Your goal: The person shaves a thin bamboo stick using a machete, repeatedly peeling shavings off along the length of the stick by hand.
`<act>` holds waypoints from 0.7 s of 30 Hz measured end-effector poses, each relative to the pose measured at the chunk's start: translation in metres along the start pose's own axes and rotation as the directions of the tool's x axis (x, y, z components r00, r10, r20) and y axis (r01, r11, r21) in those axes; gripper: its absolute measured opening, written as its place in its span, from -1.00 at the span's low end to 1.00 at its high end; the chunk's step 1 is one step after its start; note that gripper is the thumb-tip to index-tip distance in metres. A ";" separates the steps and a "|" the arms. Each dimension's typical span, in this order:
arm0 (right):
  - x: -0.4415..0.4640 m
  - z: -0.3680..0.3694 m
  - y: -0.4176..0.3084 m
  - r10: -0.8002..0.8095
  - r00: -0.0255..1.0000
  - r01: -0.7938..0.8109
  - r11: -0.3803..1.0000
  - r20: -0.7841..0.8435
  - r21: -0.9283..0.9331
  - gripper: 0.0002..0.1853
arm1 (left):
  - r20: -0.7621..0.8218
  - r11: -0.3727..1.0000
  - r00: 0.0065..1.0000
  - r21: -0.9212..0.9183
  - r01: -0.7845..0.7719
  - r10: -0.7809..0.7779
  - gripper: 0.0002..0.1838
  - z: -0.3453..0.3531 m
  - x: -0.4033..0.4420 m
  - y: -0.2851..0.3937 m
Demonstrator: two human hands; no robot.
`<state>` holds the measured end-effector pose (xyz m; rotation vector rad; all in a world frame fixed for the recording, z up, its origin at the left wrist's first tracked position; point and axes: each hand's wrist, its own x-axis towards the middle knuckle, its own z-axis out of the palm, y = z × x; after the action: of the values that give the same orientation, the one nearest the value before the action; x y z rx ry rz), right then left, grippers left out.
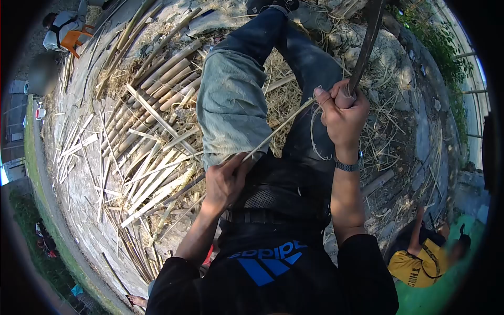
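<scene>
My right hand (pixel 344 115) is closed around the wooden handle of a machete (pixel 364 50), whose long dark blade points up and away from me. The thumb and forefinger of that same hand meet the end of a thin bamboo strip (pixel 286 122). The strip slants down across my lap to my left hand (pixel 226 181), whose fingers are closed on it near my thigh. A grey-green cloth (pixel 231 105) covers my left leg beneath the strip. A thin curled shaving (pixel 313 137) hangs beside my right wrist.
Split bamboo slats (pixel 157 181) and round bamboo poles (pixel 170 79) lie to my left. Shavings (pixel 388 131) cover the ground to my right. A person in yellow (pixel 417 265) is at lower right; another sits on an orange chair (pixel 73 39) at upper left.
</scene>
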<state>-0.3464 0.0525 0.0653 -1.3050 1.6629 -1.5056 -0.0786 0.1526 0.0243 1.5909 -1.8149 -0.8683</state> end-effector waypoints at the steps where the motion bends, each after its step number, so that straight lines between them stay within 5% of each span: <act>1: 0.004 -0.006 -0.003 0.003 1.000 -0.003 1.000 0.002 0.002 -0.74 | 0.001 1.000 1.000 0.002 0.003 -0.003 -0.83 -0.007 -0.003 -0.007; 3: 0.016 -0.022 -0.006 0.164 0.985 -0.162 0.986 -0.047 0.043 -0.73 | 0.182 0.979 0.969 -0.078 0.186 -0.170 -0.82 -0.026 -0.010 -0.023; 11: 0.068 -0.061 0.050 -0.040 0.993 -0.004 0.924 -0.107 -0.382 -0.67 | 0.339 0.927 0.897 -0.144 0.348 -0.284 -0.72 -0.036 -0.019 -0.041; 13: 0.048 -0.048 0.033 -0.097 0.993 0.073 0.953 -0.070 -0.293 -0.58 | 0.319 0.929 0.910 -0.168 0.330 -0.266 -0.71 -0.031 -0.016 -0.037; 15: 0.020 -0.040 0.016 0.064 0.980 -0.061 0.998 0.190 -0.019 -0.57 | 0.296 0.947 0.924 -0.135 0.292 -0.243 -0.72 -0.026 -0.011 -0.030; 17: -0.007 -0.025 0.013 0.012 0.957 -0.044 0.994 0.291 0.105 -0.64 | 0.281 0.962 0.934 -0.098 0.255 -0.219 -0.73 -0.020 -0.005 -0.021; 21: -0.035 0.004 0.010 0.045 0.957 -0.114 0.966 0.285 0.232 -0.74 | 0.250 0.980 0.953 -0.066 0.190 -0.168 -0.76 -0.016 0.001 -0.012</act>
<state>-0.3324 0.0815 0.0475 -1.2337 1.2906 -1.3596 -0.0590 0.1486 0.0250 1.6711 -1.7839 -1.2600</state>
